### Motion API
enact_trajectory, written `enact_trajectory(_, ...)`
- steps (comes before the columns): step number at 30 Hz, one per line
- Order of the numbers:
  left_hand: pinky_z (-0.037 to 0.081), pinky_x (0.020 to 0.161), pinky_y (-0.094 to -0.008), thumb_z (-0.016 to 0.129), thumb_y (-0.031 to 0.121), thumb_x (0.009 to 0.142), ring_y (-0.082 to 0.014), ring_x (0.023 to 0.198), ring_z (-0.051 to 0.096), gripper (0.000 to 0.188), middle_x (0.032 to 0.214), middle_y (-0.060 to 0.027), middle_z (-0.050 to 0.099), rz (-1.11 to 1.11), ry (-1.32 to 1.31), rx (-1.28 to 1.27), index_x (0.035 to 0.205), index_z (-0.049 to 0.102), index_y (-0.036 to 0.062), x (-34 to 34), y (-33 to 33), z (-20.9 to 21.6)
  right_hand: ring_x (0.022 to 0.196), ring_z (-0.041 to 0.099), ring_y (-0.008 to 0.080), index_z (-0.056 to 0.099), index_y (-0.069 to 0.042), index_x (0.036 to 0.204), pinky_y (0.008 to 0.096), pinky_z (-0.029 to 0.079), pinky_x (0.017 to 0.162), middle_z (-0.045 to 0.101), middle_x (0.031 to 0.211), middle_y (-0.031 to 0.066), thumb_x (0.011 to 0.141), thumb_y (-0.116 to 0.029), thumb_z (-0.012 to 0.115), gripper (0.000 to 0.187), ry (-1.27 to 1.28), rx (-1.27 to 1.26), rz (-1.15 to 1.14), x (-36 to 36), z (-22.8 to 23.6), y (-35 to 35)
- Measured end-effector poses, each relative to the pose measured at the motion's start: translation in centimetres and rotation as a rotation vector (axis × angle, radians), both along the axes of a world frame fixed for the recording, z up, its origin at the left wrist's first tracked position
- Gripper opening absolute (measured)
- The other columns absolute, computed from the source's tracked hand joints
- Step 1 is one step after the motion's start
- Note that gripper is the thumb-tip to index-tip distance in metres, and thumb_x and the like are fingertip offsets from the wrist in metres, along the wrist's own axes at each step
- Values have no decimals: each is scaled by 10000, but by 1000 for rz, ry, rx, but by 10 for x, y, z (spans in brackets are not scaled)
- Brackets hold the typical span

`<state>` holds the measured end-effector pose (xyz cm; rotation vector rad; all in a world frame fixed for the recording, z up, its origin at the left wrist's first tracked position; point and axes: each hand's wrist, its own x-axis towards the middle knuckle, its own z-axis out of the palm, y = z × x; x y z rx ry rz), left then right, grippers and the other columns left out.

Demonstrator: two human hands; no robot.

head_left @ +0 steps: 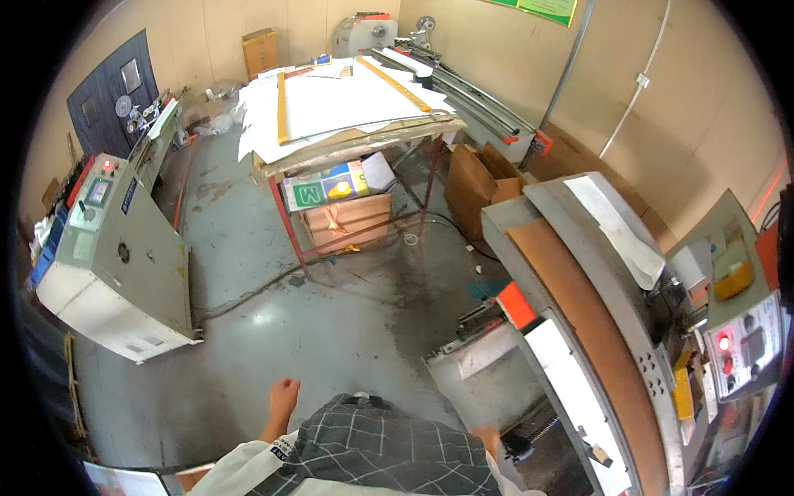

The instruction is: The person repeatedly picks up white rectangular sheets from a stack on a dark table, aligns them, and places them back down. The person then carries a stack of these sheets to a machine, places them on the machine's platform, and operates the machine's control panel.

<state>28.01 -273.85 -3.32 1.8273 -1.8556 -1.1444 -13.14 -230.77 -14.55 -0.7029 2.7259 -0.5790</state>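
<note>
My left hand (pixel 284 398) hangs over the grey floor, its fingers curled into a loose fist with nothing showing in it. At my right side, my right hand (pixel 486 436) is only partly visible beside my checked apron (pixel 380 446), and its fingers cannot be made out. Nearest to that hand is the lower part of a large grey machine (pixel 496 223), which has a long brown strip (pixel 591 339) and a white strip (pixel 571 388) along its bed. Ahead stands a work table (pixel 364 142) spread with white sheets (pixel 347 95) and two yellow bars (pixel 282 107).
A white control cabinet (pixel 124 273) stands to the left. Beneath the table are cardboard boxes (pixel 347 223), and an open carton (pixel 471 194) sits beside it. Cables (pixel 240 307) run across the floor. A control panel with a lit red lamp (pixel 748 347) is at far right.
</note>
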Motion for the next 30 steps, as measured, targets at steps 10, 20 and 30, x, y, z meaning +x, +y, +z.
enact_trajectory(10,486,700,-351,604,228,867,-275,773,631,227,840,-152,653,-383,341,-432,941,647,19,-240,-298,163,448,540,195,602,-85,694,324,426,410,589,599,49,839,-297,571,259,-1046,256,-335,-51,-20,-134)
enact_trajectory(20,443,886,-427,659,181,789,-354,1031,546,228,1056,-164,613,-503,51,-899,975,663,50,-415,-504,237,565,574,233,599,-48,741,355,439,500,609,697,125,814,-199,589,169,-863,-15,-117,-159,-9,-379)
enact_trajectory(30,463,791,-418,634,232,826,-324,938,584,219,986,-153,620,-596,-302,-640,951,617,53,-468,-637,250,846,604,416,620,36,795,466,467,731,621,877,253,811,-272,554,316,-332,28,345,-270,121,-602)
